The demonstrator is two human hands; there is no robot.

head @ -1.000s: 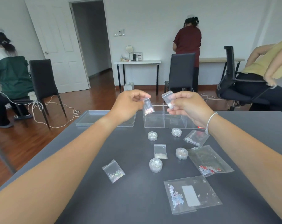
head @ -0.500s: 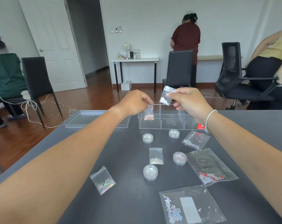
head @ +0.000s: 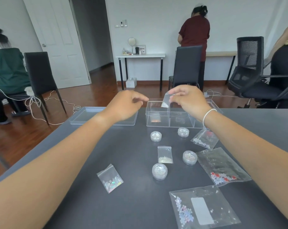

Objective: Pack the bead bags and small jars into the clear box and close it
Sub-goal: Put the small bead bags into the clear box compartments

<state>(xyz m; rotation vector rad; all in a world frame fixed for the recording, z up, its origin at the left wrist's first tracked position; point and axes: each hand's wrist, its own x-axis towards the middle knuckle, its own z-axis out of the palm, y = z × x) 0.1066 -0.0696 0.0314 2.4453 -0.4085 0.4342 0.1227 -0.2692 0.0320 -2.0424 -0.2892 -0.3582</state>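
Barely begun: 1 bead bag (head: 155, 120) lies in the clear plastic box (head: 158, 124); right hand (head: 187, 100) fingers pinch another small clear bag (head: 165, 101) above it, left hand (head: 125, 104) fingers loose (4 jars, 5 bags left; lid off).

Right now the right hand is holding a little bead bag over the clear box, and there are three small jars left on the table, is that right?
Not quite. The head view shows four small jars on the table: and. The rest holds: the right hand pinches a little bead bag over the clear box.
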